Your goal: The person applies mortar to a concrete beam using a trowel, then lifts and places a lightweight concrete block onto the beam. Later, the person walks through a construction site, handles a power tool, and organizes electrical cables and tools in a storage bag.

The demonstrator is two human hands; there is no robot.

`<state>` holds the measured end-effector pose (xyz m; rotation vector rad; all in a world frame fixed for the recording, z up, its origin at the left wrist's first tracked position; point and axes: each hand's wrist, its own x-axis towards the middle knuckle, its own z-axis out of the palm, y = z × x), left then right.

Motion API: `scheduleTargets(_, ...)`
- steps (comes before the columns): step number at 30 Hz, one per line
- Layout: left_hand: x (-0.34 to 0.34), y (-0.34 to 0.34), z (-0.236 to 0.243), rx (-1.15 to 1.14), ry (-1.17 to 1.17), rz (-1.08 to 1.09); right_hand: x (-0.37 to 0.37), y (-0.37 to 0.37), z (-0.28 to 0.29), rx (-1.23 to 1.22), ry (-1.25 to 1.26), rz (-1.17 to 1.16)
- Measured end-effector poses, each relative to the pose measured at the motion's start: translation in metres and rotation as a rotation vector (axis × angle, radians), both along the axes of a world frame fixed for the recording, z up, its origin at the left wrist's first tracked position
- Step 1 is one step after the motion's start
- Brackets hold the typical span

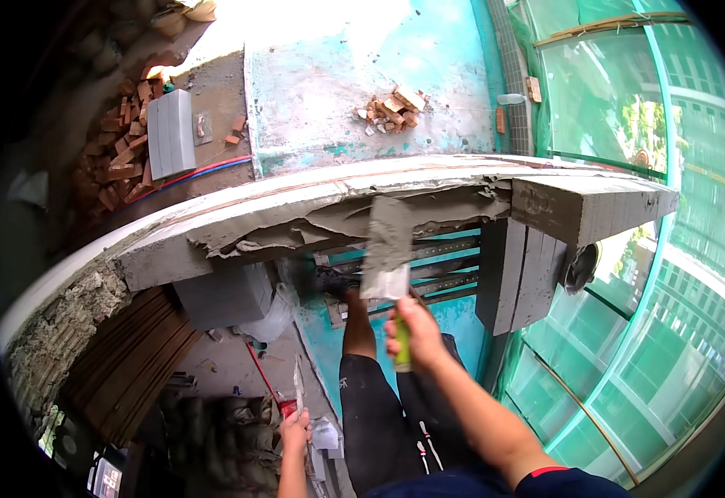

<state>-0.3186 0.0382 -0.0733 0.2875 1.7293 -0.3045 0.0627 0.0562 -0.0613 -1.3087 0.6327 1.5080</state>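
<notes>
Legs (371, 423) are right under the work, so it's a bit tight down there. Left grip (295, 430) sits low and off to the side, closed round a tool (298, 380) with a thin blade, edge-on from here, so can't make out what kind. Decent gap between that and the right grip (413, 334), and to the right there's open air until you hit some grey blocks (516, 274) by the wall.

Right grip is wrapped around a green handle (403, 353), and the trowel (387, 241) blade sticks out ahead of it, away from the body, caked in grey muck. Its far end overlaps the mortar strip (296, 234) along the wall (354, 177); can't tell if they touch. Strip's got ragged edges and runs between a left end block (159, 264) and a right end block (590, 207). Past the wall: small brick heap (395, 109), bigger brick pile (122, 158) to the left, green netting (595, 104) off right.
</notes>
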Motion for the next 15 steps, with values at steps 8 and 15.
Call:
scheduleTargets(8, 0.020, 0.003, 0.009, -0.012, -0.012, -0.109, -0.091, 0.062, -0.011, -0.045, -0.741, 0.770)
scheduleTargets(15, 0.002, 0.004, 0.003, 0.006, -0.020, -0.040, 0.055, -0.045, 0.009, -0.405, -0.978, 0.699)
